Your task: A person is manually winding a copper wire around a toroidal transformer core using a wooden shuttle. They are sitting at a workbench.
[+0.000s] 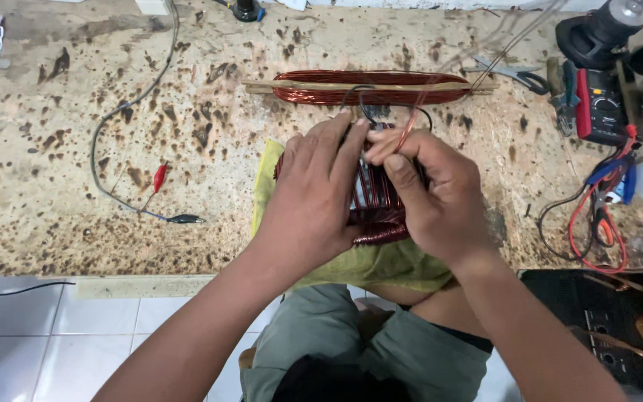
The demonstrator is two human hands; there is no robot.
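While resting on a green cloth (pixel 381 264), copper-wound core (pixel 375 212) under gripping left hand (pixel 314 197), right hand (pixel 429 193) pinching wire (pixel 409 128).

Two hands (pixel 314 197) (pixel 437 193), two copper coils (pixel 370 87) (pixel 373 216), one multimeter (pixel 603 108), one cloth (pixel 366 264).

Left bench (pixel 53 149) was mostly open (only a clip lead (pixel 159 195)); right side crowded by meter (pixel 603 106), wires (pixel 597 216), scissors (pixel 511 74).

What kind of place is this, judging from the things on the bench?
Probably a small electrical repair workshop, perhaps for rewinding motors. Both hands, left hand and right hand, grip a copper-wire winding on a green cloth; a second copper coil, a multimeter and clip leads lie on the stained bench.
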